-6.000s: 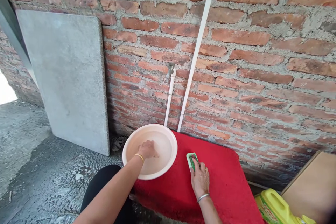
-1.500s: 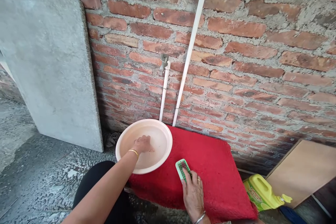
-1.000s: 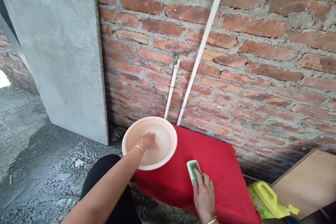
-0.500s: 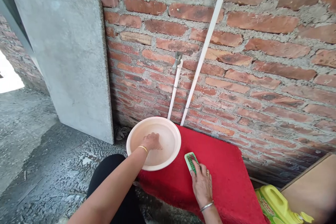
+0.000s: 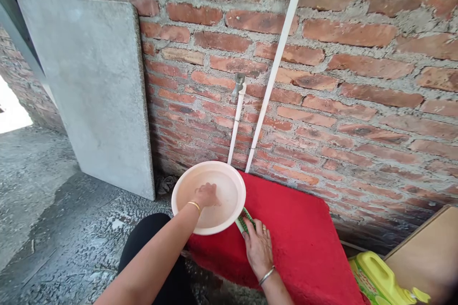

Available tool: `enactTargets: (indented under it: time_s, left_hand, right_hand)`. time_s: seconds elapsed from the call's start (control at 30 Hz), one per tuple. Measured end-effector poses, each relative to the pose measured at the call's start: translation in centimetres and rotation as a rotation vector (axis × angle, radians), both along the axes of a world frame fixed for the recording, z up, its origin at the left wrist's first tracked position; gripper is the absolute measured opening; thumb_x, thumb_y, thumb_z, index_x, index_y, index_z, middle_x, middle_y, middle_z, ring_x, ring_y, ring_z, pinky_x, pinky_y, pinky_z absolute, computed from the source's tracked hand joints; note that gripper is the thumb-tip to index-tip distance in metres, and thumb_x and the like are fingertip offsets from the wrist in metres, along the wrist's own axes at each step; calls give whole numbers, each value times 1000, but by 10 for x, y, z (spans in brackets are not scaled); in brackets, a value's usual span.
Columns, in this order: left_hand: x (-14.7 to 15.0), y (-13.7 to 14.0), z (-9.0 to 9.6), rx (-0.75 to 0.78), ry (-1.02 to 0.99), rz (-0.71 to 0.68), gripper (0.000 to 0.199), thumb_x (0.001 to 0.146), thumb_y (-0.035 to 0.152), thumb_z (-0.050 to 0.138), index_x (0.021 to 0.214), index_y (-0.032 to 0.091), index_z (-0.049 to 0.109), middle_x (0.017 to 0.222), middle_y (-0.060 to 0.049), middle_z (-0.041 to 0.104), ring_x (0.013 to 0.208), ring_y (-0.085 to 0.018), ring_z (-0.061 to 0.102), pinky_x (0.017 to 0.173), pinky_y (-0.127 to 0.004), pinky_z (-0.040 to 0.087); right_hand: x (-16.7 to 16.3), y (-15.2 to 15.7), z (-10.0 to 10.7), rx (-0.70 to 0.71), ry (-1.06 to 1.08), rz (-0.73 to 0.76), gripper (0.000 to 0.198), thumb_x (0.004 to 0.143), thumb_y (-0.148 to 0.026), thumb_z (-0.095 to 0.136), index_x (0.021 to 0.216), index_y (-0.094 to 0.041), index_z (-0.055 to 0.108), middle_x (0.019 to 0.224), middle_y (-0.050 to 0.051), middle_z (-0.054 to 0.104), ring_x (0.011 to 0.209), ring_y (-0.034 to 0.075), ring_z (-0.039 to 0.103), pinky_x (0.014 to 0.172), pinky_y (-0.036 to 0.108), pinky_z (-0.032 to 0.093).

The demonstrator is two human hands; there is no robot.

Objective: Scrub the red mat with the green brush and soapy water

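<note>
A pale pink basin (image 5: 225,221) holding cloudy water stands on the left end of a red cloth-like surface (image 5: 293,228). My left hand (image 5: 206,196), with a gold bangle at the wrist, dips into the water with its fingers curled; what they hold, if anything, is hidden. Beside the basin's right rim, my right hand (image 5: 258,247) grips a green scrub brush (image 5: 247,219) by its near end. The brush's far end meets the rim or goes just under it; I cannot tell which.
A brick wall (image 5: 350,90) rises behind, with white pipes (image 5: 274,78) and a tap (image 5: 238,86). A grey slab (image 5: 96,90) leans at left above wet floor (image 5: 82,243). A yellow jug (image 5: 379,276) and cardboard (image 5: 425,252) stand at right.
My right hand has moved left with the scrub brush, bringing it against the basin's right side. My left hand stays in the water.
</note>
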State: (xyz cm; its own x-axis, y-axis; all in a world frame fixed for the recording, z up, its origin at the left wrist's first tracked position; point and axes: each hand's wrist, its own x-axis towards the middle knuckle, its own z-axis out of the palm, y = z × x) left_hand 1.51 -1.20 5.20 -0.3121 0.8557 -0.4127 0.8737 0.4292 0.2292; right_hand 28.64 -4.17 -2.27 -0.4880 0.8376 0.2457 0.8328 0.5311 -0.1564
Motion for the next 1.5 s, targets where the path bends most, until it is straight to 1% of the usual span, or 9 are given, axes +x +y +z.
enactTargets:
  time_s: [0.2, 0.33, 0.47, 0.67, 0.83, 1.03, 1.17, 1.27, 1.5]
  left_hand:
    - [2, 0, 6, -32, 11, -14, 76, 67, 51, 72, 133, 19, 52, 141, -20, 50, 130, -39, 50, 103, -54, 41]
    - [2, 1, 8, -40, -3, -27, 78, 67, 52, 73, 134, 19, 52, 141, -22, 50, 130, -40, 50, 103, -55, 41]
    - [1, 0, 6, -32, -4, -29, 77, 67, 52, 72, 134, 19, 52, 140, -21, 51, 130, -39, 50, 103, -51, 42]
    - [0, -1, 1, -4, -9, -16, 74, 67, 50, 73, 131, 19, 53, 140, -20, 50, 130, -39, 50, 102, -49, 44]
    - [0, 2, -1, -20, 4, -10, 76, 67, 51, 74, 133, 19, 52, 141, -21, 49, 131, -39, 49, 102, -49, 43]
    - [-1, 5, 1, -50, -10, -31, 80, 66, 52, 75, 135, 19, 51, 141, -21, 50, 131, -40, 50, 102, -49, 44]
    - [-1, 4, 3, -50, -11, -31, 78, 66, 52, 74, 134, 19, 52, 141, -21, 50, 130, -40, 50, 102, -51, 43]
    - [1, 2, 4, -31, -2, -25, 76, 67, 52, 73, 132, 19, 53, 141, -21, 50, 131, -40, 49, 103, -50, 43]
    - [-1, 3, -4, -14, 6, -16, 75, 66, 52, 74, 131, 20, 53, 139, -19, 51, 130, -38, 50, 103, -49, 43]
  right_hand:
    - [45, 33, -2, 34, -1, -154, 42, 98, -32, 41, 135, -31, 59, 115, 9, 63, 96, 24, 59, 85, 38, 45]
    - [64, 21, -15, 77, 66, -107, 43, 99, -36, 35, 133, -31, 61, 113, 9, 63, 94, 24, 58, 87, 39, 46]
    - [56, 5, -22, 75, 114, -30, 41, 99, -39, 38, 131, -31, 62, 115, 8, 63, 98, 23, 58, 89, 38, 46]
    - [39, 36, -4, 42, 41, -67, 42, 96, -29, 41, 132, -35, 61, 112, 6, 63, 95, 22, 59, 88, 37, 45]
    - [60, 69, 8, 41, -19, -208, 43, 96, -28, 41, 134, -28, 61, 107, 10, 63, 91, 24, 59, 83, 37, 45]
    - [87, 39, -15, 103, 42, -154, 43, 99, -38, 36, 132, -27, 62, 109, 11, 63, 90, 24, 59, 84, 39, 46]
    - [73, 0, -26, 82, 129, -27, 44, 100, -45, 34, 132, -32, 61, 118, 9, 62, 102, 25, 59, 93, 42, 46]
    - [46, -17, -26, 43, 138, 52, 40, 100, -41, 38, 132, -37, 60, 123, 7, 61, 107, 24, 58, 94, 40, 46]
    - [-4, -5, -7, 9, 45, 71, 42, 95, -22, 44, 131, -35, 61, 116, 6, 62, 100, 23, 58, 91, 38, 46]
